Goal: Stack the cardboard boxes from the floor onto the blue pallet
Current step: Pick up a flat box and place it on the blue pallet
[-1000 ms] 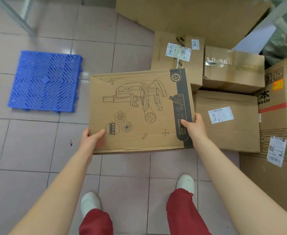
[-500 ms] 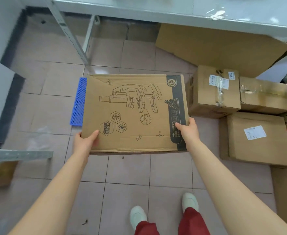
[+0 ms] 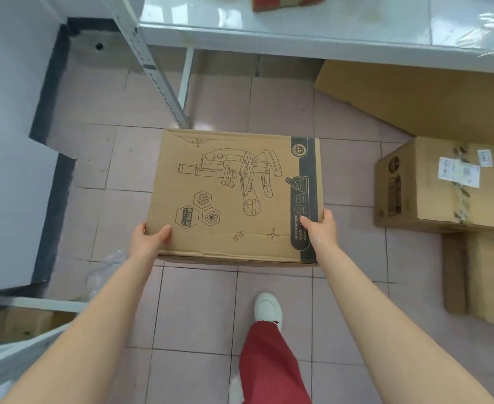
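I hold a flat cardboard microscope box [image 3: 234,196] with a printed microscope drawing and a dark stripe on its right side. My left hand [image 3: 149,239] grips its near left corner. My right hand [image 3: 320,228] grips its near right corner, thumb on the dark stripe. The box is level, above the tiled floor in the middle of the view. The blue pallet is hidden, not visible anywhere around the box. More cardboard boxes stand on the floor at the right: one with white labels [image 3: 441,182] and one below it [image 3: 484,281].
A white table [image 3: 327,27] spans the top, with a slanted metal leg [image 3: 158,80] just beyond the box. A large flat cardboard sheet [image 3: 429,97] leans under it at right. A white wall [image 3: 9,141] fills the left. My foot [image 3: 267,309] is below the box.
The view has swung left and forward with the box. The blue pallet, seen at the box's left edge half a second ago, is now out of sight behind the box. Both hands keep their grip.
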